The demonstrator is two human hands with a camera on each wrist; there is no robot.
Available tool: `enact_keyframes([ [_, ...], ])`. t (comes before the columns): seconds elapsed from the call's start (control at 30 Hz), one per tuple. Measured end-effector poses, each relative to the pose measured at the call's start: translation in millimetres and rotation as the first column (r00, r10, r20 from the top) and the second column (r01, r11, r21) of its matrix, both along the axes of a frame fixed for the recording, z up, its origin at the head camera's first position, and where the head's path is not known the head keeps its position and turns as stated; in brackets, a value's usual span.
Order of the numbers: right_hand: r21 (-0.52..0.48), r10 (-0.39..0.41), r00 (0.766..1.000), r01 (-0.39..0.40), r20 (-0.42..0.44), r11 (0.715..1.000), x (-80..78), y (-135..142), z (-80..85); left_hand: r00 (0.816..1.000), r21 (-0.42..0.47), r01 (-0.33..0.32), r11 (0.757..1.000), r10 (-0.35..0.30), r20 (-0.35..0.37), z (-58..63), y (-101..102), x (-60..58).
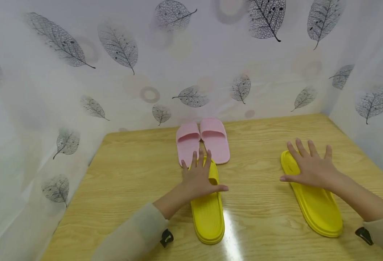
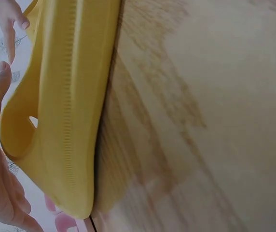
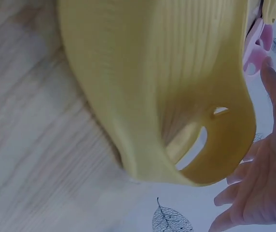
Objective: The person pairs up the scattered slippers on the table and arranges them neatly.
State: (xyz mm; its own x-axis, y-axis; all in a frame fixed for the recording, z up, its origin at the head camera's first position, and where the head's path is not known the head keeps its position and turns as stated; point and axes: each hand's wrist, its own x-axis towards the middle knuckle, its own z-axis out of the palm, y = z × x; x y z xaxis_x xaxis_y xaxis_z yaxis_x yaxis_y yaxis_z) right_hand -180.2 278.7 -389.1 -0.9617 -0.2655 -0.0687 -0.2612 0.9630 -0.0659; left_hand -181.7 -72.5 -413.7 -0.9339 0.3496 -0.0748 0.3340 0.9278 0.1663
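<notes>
Two yellow slippers lie apart on the wooden tabletop, their toes pointing away from me. Above the strap of the left yellow slipper (image 1: 208, 221) is my left hand (image 1: 198, 181), its fingers spread and straight. My right hand (image 1: 313, 168) hovers in the same way over the front of the right yellow slipper (image 1: 322, 210), hiding most of its strap. Both wrist views show bare space between each palm and the strap of the slipper (image 2: 70, 106) or slipper (image 3: 128, 87) below it. Neither hand holds anything.
A pair of pink slippers (image 1: 215, 141) stands side by side near the back of the table (image 1: 139, 181), just beyond the left yellow slipper. A pale curtain (image 1: 211, 65) with a leaf print hangs behind the table and along its sides.
</notes>
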Motion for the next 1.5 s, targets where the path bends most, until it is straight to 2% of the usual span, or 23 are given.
enact_keyframes([
  [0.2,-0.031,-0.023,0.999,0.024,0.044,0.999,3.1,11,-7.2,1.0,0.078,0.006,0.997,-0.007,0.01,-4.8,-3,1.3],
  [0.43,-0.155,-0.018,0.999,0.025,0.045,0.988,4.8,17,-14.8,1.0,0.117,0.027,0.993,-0.027,-0.009,-10.7,-8,4.0],
  [0.6,-0.212,-0.02,0.998,0.031,0.056,0.977,9.0,21,-21.6,0.999,0.211,0.029,0.977,-0.035,0.023,-16.6,-13,5.6],
  [0.77,-0.339,0.016,0.994,0.021,0.106,0.941,9.1,26,-26.2,0.997,0.317,0.011,0.948,-0.034,0.066,-21.5,-16,6.9],
  [1.0,-0.484,0.101,0.984,-0.017,0.148,0.875,9.0,38,-29.9,0.999,0.358,0.018,0.933,-0.034,0.037,-29.4,-17,8.5],
  [1.3,-0.486,0.06,0.989,0.013,0.133,0.874,14.1,41,-31.9,0.999,0.411,0.033,0.911,-0.045,0.022,-32.6,-17,12.3],
  [1.5,-0.5,0.045,0.99,0.028,0.133,0.866,18.1,41,-32.6,0.999,0.422,0.035,0.906,-0.045,0.013,-34.4,-18,15.3],
])
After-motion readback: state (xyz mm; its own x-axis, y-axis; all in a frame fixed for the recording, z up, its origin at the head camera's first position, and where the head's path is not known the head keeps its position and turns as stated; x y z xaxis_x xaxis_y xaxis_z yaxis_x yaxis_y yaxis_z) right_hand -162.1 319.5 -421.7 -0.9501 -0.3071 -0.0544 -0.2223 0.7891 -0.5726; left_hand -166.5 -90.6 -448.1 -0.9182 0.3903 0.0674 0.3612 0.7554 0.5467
